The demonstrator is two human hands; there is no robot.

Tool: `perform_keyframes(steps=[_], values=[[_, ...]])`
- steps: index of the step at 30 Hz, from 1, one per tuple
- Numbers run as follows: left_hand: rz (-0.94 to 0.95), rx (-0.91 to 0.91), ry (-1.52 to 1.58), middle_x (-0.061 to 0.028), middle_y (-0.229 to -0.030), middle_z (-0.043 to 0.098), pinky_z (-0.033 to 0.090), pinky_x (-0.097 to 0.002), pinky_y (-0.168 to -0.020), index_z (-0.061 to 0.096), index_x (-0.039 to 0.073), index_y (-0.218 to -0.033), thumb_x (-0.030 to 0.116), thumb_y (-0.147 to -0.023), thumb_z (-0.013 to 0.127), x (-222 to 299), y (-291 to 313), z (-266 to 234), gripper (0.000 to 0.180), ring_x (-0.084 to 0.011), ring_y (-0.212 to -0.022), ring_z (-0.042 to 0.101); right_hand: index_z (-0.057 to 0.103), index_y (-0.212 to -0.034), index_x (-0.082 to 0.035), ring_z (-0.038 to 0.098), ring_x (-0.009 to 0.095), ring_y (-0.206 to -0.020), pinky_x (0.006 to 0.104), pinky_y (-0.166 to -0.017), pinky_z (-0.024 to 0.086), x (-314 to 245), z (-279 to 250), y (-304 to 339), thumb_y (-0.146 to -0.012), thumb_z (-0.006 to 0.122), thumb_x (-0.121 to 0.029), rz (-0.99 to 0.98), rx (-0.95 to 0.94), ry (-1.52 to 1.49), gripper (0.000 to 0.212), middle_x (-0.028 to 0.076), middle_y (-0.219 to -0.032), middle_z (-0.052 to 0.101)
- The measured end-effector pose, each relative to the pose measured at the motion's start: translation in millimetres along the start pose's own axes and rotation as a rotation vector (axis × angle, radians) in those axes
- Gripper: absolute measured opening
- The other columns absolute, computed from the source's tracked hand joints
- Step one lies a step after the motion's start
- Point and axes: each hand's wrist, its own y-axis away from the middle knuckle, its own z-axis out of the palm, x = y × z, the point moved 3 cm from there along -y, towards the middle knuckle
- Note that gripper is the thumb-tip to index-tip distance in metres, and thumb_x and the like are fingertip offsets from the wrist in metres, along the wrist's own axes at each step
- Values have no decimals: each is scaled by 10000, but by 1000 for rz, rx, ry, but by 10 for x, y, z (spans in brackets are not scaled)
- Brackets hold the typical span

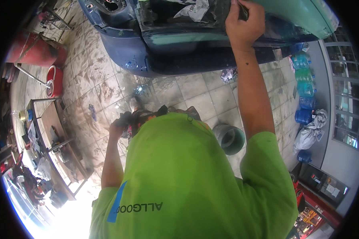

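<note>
My right arm reaches up to a dark blue car body (123, 49) with pale green patches. My right hand (246, 26) is closed at the edge of a dark recess in it, thumb and fingers pinched together. What they hold, if anything, is too small to make out. A crumpled silvery-white sheet (194, 11) lies in the recess, left of that hand. Low at my left side, my left hand (116, 128) is closed around a dark object (125, 118). Its kind cannot be told, as my body and shadow partly hide it.
A grey bucket (229, 139) stands on the stained tile floor, right of my body. Several blue and green water jugs (306, 89) and a silvery bag (310, 133) line the right wall. Leftward are a red tank (34, 49), a red pail (55, 81) and a metal-framed bench (54, 131).
</note>
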Motion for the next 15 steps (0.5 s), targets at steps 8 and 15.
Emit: perform_keyframes(steps=[8, 15], values=[[76, -77, -282, -197, -973, 739, 533, -450, -795, 709, 36, -1022, 270, -837, 737, -140, -19, 189, 299, -371, -939, 715, 654, -836, -30, 620, 302, -666, 356, -587, 499, 9, -89, -111, -764, 787, 40, -126, -127, 60, 166, 128, -801, 620], [-25, -97, -196, -188, -933, 715, 525, -465, -776, 707, 48, -1004, 268, -857, 736, -10, -102, 185, 266, -395, -929, 686, 671, -854, -26, 628, 299, -703, 375, -607, 504, 87, -47, -273, -699, 784, 54, -383, -204, -23, 208, 123, -844, 628]])
